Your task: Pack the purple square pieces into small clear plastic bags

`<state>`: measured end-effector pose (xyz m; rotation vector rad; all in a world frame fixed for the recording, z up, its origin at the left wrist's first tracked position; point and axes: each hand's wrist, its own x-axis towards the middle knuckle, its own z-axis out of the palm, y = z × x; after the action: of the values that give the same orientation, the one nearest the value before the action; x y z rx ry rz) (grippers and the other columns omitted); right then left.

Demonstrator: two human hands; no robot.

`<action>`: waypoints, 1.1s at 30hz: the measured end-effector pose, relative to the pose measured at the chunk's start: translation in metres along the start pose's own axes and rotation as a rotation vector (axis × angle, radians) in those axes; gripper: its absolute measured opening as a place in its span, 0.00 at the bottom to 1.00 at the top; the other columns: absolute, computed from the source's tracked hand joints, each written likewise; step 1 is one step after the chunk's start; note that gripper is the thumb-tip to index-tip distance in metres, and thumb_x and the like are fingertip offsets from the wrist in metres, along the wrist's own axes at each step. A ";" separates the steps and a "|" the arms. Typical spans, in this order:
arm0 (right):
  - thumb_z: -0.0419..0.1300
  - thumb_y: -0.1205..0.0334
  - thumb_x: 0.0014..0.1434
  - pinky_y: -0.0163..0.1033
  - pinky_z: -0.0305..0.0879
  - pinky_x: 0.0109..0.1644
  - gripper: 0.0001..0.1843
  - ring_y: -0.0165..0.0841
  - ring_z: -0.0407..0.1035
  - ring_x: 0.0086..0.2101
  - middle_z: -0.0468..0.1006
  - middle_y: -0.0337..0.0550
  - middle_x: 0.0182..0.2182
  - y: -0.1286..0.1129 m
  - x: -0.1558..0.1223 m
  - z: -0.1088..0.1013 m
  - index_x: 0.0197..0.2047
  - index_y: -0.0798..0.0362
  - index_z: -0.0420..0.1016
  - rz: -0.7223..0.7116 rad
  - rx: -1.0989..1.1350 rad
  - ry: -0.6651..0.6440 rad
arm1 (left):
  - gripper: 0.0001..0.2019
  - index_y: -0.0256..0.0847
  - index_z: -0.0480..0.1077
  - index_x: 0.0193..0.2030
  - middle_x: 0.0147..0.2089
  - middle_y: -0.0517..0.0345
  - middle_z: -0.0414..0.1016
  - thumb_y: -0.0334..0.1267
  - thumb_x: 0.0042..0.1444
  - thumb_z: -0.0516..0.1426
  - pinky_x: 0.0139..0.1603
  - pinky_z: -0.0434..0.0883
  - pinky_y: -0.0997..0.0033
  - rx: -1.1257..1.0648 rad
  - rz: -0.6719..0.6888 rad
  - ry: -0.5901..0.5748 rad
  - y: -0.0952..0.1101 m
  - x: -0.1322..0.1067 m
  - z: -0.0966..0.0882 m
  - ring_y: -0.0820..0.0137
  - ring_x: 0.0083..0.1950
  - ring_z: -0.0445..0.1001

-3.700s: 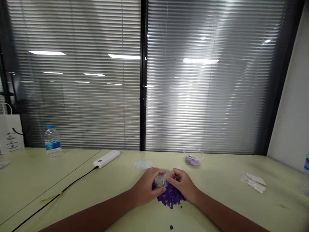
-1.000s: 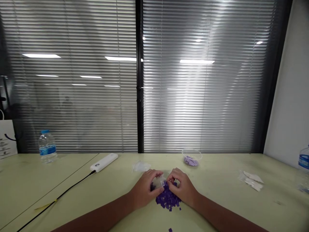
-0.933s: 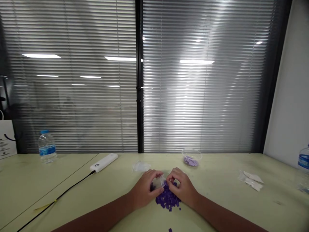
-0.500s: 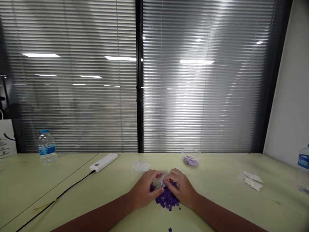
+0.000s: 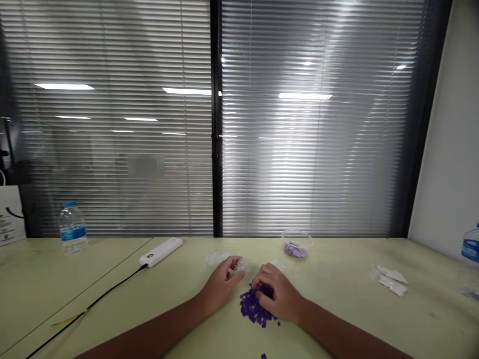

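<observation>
Snugly, right fingers (image 5: 263, 279) curl over purple tiles (image 5: 251, 306); left fingers (image 5: 232, 261) pinch clear plastic (image 5: 240, 265).

Premises are consistent with an office or commercial workroom, not a home. The far side is a glazed partition (image 5: 112, 124) in dark metal framing (image 5: 216, 124), fitted with full-height venetian blinds; long strip ceiling lights (image 5: 63, 86) reflect in the glass. Work surface consists of pale green laminate desks (image 5: 430, 259) set end to end, with a visible joint. On them: two plastic water bottles (image 5: 73, 228), (image 5: 470, 254) and a white corded device (image 5: 160, 251) with a black cable (image 5: 112, 276). A printed white paper bag (image 5: 9, 212) stands at the left. A plain white wall (image 5: 445, 149) closes the right side.
</observation>
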<state>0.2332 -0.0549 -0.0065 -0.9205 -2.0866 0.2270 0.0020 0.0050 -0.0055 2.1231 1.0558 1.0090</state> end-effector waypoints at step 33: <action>0.63 0.53 0.67 0.41 0.67 0.43 0.12 0.38 0.71 0.36 0.80 0.42 0.32 0.020 0.003 0.002 0.40 0.47 0.87 0.231 0.238 0.127 | 0.23 0.45 0.73 0.62 0.58 0.49 0.79 0.43 0.61 0.64 0.63 0.71 0.56 0.234 0.263 -0.097 0.015 -0.013 -0.001 0.52 0.59 0.75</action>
<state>0.2414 -0.0381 -0.0145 -1.0015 -1.7909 0.5127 0.0022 -0.0139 0.0010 2.5263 0.9004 0.9247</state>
